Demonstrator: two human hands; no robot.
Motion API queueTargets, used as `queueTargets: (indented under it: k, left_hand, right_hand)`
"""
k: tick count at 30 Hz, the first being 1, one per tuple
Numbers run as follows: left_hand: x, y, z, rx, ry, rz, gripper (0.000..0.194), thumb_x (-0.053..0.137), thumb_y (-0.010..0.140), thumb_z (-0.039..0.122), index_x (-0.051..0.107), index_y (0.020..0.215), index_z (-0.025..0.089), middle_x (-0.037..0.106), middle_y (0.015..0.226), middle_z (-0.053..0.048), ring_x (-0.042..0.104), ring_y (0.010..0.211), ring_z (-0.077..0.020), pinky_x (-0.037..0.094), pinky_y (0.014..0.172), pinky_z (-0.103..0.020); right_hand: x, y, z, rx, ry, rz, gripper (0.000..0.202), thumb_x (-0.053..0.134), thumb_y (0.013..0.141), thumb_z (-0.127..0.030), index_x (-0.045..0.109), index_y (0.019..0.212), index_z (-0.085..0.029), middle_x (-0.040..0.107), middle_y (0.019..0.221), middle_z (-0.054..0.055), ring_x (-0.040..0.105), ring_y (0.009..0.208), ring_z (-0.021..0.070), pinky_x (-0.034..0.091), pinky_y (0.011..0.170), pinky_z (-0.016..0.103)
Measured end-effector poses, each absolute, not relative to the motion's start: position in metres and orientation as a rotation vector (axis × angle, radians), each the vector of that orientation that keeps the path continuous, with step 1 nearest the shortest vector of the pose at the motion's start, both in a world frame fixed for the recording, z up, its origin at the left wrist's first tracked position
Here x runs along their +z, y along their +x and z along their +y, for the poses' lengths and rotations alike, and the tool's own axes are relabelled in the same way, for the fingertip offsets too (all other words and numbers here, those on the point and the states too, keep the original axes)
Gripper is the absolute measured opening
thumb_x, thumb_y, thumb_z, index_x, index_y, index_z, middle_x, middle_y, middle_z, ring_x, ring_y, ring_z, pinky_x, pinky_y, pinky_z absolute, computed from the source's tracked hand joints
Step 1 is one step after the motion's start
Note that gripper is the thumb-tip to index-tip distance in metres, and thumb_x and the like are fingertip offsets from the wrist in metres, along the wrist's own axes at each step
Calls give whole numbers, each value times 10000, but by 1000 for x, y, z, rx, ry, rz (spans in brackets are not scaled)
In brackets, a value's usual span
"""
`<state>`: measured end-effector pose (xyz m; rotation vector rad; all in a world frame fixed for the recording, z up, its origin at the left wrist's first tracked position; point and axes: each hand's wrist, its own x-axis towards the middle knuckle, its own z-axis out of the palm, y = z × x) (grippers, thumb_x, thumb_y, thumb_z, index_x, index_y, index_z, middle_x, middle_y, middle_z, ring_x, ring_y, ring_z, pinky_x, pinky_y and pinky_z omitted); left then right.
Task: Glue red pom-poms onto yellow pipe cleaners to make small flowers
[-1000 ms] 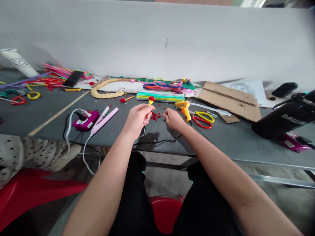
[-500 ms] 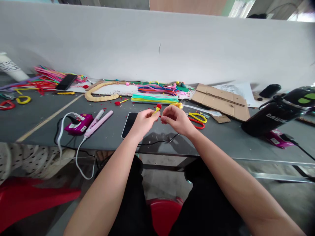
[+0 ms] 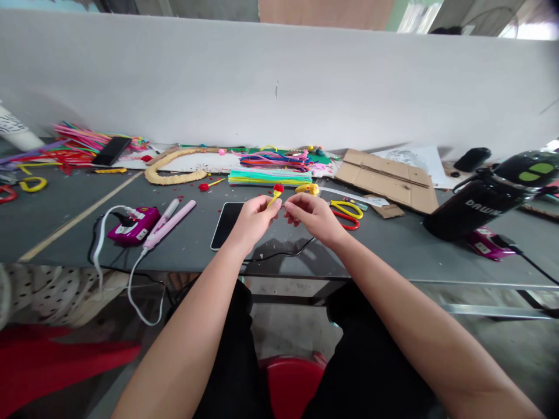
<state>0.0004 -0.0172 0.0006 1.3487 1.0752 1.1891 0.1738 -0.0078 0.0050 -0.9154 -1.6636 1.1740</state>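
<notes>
Pinched in my left hand (image 3: 258, 214) is a small yellow pipe-cleaner piece with a fuzzy red top (image 3: 278, 188). My right hand (image 3: 311, 214) is close beside it, thumb and fingertips pressed together; whatever they hold, if anything, is too small to make out. Behind my right hand lies a yellow glue gun (image 3: 308, 188), partly covered. Scissors (image 3: 348, 214) with yellow and red handles rest to its right. A phone (image 3: 227, 218) lies flat, partly under my left hand. Farther left is a similar red-tipped yellow piece (image 3: 209, 184).
A bundle of pipe cleaners (image 3: 271, 176) lies behind my hands. Left are a pink hair straightener (image 3: 172, 222) and purple power socket (image 3: 134, 227) with cords. Right are cardboard (image 3: 386, 179) and a black bottle (image 3: 469, 201). A black cable (image 3: 279, 254) crosses the table's front.
My hands stay close together, the left still pinching the red-topped piece. My right fingertips have shifted slightly. The whole view has moved a little.
</notes>
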Motion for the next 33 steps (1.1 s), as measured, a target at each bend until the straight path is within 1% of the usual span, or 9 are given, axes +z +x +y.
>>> queueTargets:
  k: [4, 6, 8, 11, 13, 15, 20, 27, 33]
  left_hand:
    - [2, 1, -13, 1226, 1252, 1099, 286, 681, 881, 372, 582, 721, 157, 474, 639, 20, 339, 488, -60, 210, 445, -218]
    - [1, 1, -10, 1237, 1226, 1095, 289, 678, 884, 365, 587, 712, 152, 525, 671, -1, 333, 484, -53, 206, 444, -214]
    - [1, 0, -6, 1240, 1234, 1080, 291, 677, 890, 371, 602, 719, 148, 579, 707, -23, 328, 479, -47, 213, 446, -214]
    - [0, 0, -3, 1238, 1222, 1043, 278, 680, 892, 361, 615, 729, 144, 609, 725, -38, 320, 468, -42, 204, 440, -216]
    - [1, 1, -1, 1228, 1200, 1023, 267, 680, 892, 346, 615, 731, 143, 608, 727, -36, 316, 464, -39, 194, 435, -215]
    - [2, 3, -1, 1221, 1189, 1016, 265, 684, 888, 340, 614, 726, 142, 602, 724, -33, 320, 463, -38, 192, 430, -214]
    - [2, 9, 1, 1221, 1166, 1005, 271, 711, 866, 344, 607, 716, 143, 590, 707, -25, 319, 463, -39, 193, 418, -214]
    - [3, 10, 4, 1224, 1164, 1006, 271, 709, 865, 326, 605, 699, 139, 580, 700, -22, 325, 456, -37, 193, 413, -213]
    - [1, 2, 2, 1261, 1164, 1009, 284, 717, 852, 337, 604, 679, 141, 578, 698, -23, 319, 440, -28, 200, 404, -207]
  right_hand:
    - [12, 199, -5, 1214, -1185, -1945, 287, 632, 899, -450, 600, 811, -178, 626, 700, -9, 538, 567, 100, 418, 551, 244]
    - [13, 225, 1, 1181, -1466, -2206, 265, 632, 889, -402, 606, 754, -175, 647, 691, 5, 558, 571, 114, 412, 566, 253]
    - [10, 253, 8, 899, -1834, -2255, 278, 590, 900, -379, 623, 719, -171, 668, 691, 37, 585, 609, 143, 394, 575, 266]
    - [-2, 288, 23, 398, -2139, -2032, 211, 552, 902, -317, 683, 978, -170, 736, 927, 85, 648, 790, 188, 397, 618, 265]
    - [-11, 300, 33, 298, -2245, -2062, 320, 605, 858, -283, 658, 1149, -162, 729, 1106, 112, 663, 922, 212, 416, 661, 258]
    - [-18, 303, 43, 302, -2319, -2160, 385, 660, 803, -285, 653, 1169, -165, 721, 1142, 116, 663, 951, 228, 418, 662, 261]
    - [-18, 295, 54, 305, -2418, -2209, 404, 724, 716, -300, 684, 1090, -151, 724, 1080, 139, 670, 943, 277, 434, 646, 295]
    - [-13, 305, 51, 182, -2529, -2112, 440, 708, 748, -371, 706, 1118, -132, 708, 1117, 190, 678, 1035, 317, 499, 744, 330]
    - [7, 325, 45, 234, -2561, -1960, 395, 759, 750, -469, 723, 995, -161, 721, 950, 169, 685, 909, 284, 472, 685, 323]
